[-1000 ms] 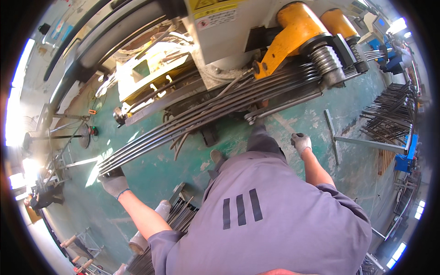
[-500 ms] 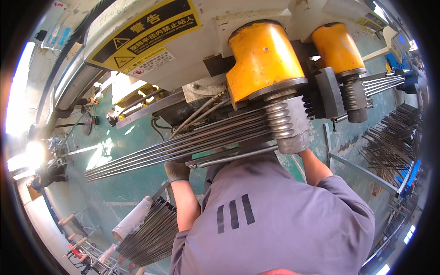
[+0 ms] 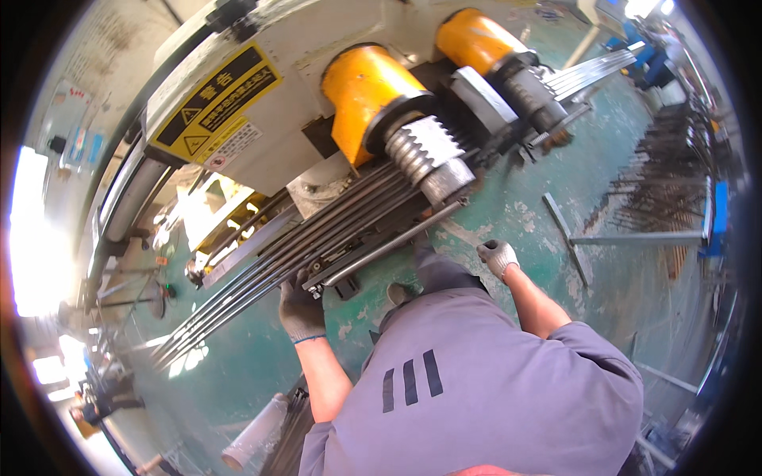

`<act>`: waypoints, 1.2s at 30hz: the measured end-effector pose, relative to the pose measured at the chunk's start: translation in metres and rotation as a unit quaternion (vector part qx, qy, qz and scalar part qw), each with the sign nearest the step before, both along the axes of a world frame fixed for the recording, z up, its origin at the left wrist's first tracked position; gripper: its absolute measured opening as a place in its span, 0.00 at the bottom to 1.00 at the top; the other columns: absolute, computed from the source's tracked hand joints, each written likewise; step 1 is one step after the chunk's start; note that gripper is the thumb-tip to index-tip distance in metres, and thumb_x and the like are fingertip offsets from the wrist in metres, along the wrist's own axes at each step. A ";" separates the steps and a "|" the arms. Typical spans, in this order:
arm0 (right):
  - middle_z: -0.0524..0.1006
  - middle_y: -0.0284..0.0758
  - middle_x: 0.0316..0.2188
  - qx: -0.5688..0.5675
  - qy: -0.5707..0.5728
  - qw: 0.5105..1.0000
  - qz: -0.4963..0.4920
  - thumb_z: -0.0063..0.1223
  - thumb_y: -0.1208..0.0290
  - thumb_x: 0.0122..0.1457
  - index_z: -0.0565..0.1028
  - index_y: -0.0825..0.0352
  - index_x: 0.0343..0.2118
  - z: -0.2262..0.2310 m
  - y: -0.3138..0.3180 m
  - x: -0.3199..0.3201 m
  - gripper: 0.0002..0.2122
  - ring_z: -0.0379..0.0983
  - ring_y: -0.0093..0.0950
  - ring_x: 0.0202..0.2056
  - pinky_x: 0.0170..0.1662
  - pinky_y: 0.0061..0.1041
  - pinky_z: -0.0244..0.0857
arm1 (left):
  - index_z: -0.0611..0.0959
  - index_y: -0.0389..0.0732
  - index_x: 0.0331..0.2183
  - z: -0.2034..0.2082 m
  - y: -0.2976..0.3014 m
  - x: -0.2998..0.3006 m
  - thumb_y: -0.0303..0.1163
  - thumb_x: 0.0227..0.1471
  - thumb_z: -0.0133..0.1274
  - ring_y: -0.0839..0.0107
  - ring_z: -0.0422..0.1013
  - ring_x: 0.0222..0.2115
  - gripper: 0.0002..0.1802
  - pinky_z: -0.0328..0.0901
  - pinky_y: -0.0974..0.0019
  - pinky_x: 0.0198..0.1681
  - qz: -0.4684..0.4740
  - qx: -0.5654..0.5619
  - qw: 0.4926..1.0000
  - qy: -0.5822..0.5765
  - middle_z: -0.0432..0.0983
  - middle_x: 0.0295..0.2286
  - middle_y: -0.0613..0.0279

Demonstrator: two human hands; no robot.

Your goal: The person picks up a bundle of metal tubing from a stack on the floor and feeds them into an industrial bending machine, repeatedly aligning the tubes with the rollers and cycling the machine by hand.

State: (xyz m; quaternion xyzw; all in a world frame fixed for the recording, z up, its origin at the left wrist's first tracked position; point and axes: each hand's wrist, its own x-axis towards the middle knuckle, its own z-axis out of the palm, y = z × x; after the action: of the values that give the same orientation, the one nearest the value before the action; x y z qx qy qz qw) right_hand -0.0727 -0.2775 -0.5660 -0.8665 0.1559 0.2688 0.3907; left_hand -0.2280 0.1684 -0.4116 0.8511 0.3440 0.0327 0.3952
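A bundle of long steel rods [image 3: 246,282] runs slantwise from the lower left up to the machine. My left hand [image 3: 304,312], in a grey work glove, is at the near side of this bundle, beside the end of a narrow metal rail [image 3: 385,252]. Its fingers close at the nearest rods, with the tips partly hidden. My right hand [image 3: 498,258], gloved too, is off to the right of the rail with curled fingers and nothing visible in them. Above the rods are two yellow cylinders [image 3: 373,87] [image 3: 479,40], each with a ridged metal shaft [image 3: 421,151] below it.
The machine's pale body bears a yellow-and-black warning sign [image 3: 218,103]. Beyond the second cylinder, more rods [image 3: 591,73] stick out. Dark rods [image 3: 659,174] lie piled at the right, near a metal floor frame [image 3: 635,238]. A plastic-wrapped roll [image 3: 255,432] lies at the lower left.
My right hand has come out from behind the ridged shaft into open view. The machine and rods appear turned and shifted left as my view moved. My left hand remains by the rods.
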 end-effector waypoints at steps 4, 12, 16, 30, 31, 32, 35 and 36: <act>0.83 0.35 0.28 0.035 -0.064 0.997 -0.037 0.60 0.61 0.63 0.83 0.74 0.38 0.034 0.001 -0.016 0.16 0.76 0.24 0.31 0.40 0.28 0.70 | 0.75 0.38 0.57 -0.042 0.007 -0.018 0.31 0.65 0.48 0.56 0.72 0.56 0.20 0.69 0.58 0.57 0.104 -0.357 0.902 -0.220 0.76 0.55 0.50; 0.85 0.36 0.37 0.224 -0.333 0.904 -0.146 0.62 0.70 0.64 0.81 0.72 0.47 0.141 0.061 0.050 0.13 0.78 0.24 0.37 0.45 0.26 0.72 | 0.81 0.39 0.55 0.010 0.033 -0.035 0.40 0.67 0.44 0.57 0.77 0.51 0.23 0.69 0.52 0.57 0.134 -0.530 0.710 -0.445 0.81 0.52 0.51; 0.84 0.38 0.43 0.377 -0.324 0.848 -0.184 0.62 0.69 0.65 0.79 0.72 0.53 0.184 0.088 0.081 0.17 0.79 0.29 0.44 0.52 0.27 0.70 | 0.77 0.29 0.56 0.049 0.036 -0.036 0.38 0.68 0.45 0.52 0.73 0.55 0.25 0.63 0.50 0.64 0.139 -0.490 0.724 -0.465 0.78 0.53 0.43; 0.82 0.33 0.45 0.447 -0.302 0.813 -0.219 0.57 0.60 0.70 0.79 0.73 0.53 0.179 0.089 0.137 0.20 0.75 0.24 0.44 0.52 0.27 0.68 | 0.80 0.27 0.53 0.141 0.014 0.007 0.39 0.68 0.51 0.56 0.76 0.49 0.24 0.68 0.58 0.58 0.220 -0.190 0.837 -0.464 0.79 0.50 0.47; 0.82 0.34 0.44 0.479 -0.267 0.801 -0.237 0.57 0.60 0.69 0.79 0.72 0.53 0.189 0.093 0.139 0.20 0.76 0.24 0.43 0.50 0.27 0.69 | 0.82 0.24 0.50 0.155 0.011 0.009 0.44 0.69 0.52 0.59 0.77 0.46 0.27 0.68 0.59 0.55 0.242 -0.030 0.879 -0.411 0.81 0.46 0.47; 0.82 0.34 0.44 0.479 -0.261 0.803 -0.242 0.57 0.60 0.69 0.79 0.72 0.53 0.189 0.094 0.140 0.20 0.76 0.24 0.43 0.49 0.27 0.69 | 0.82 0.24 0.50 0.196 -0.015 0.024 0.43 0.69 0.52 0.60 0.77 0.47 0.27 0.68 0.59 0.54 0.278 -0.084 0.856 -0.428 0.81 0.47 0.48; 0.82 0.34 0.43 0.487 -0.247 0.799 -0.250 0.57 0.60 0.69 0.79 0.72 0.53 0.187 0.093 0.151 0.19 0.77 0.25 0.42 0.47 0.28 0.71 | 0.82 0.25 0.51 0.228 0.010 0.039 0.42 0.69 0.52 0.60 0.77 0.47 0.26 0.69 0.59 0.53 0.173 -0.120 0.851 -0.482 0.81 0.47 0.49; 0.82 0.34 0.43 0.496 -0.241 0.796 -0.250 0.57 0.61 0.68 0.79 0.71 0.53 0.177 0.095 0.157 0.19 0.78 0.26 0.42 0.47 0.28 0.71 | 0.82 0.25 0.51 0.243 0.005 0.044 0.40 0.69 0.51 0.60 0.77 0.47 0.25 0.70 0.58 0.53 0.172 -0.105 0.852 -0.484 0.81 0.47 0.48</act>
State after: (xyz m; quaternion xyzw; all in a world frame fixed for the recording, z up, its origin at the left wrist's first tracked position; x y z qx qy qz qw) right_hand 0.0839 -0.1829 -0.3894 -0.5219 0.1134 -0.0157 0.8453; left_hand -0.1843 0.1733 -0.1689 0.6085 0.2514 0.4715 0.5868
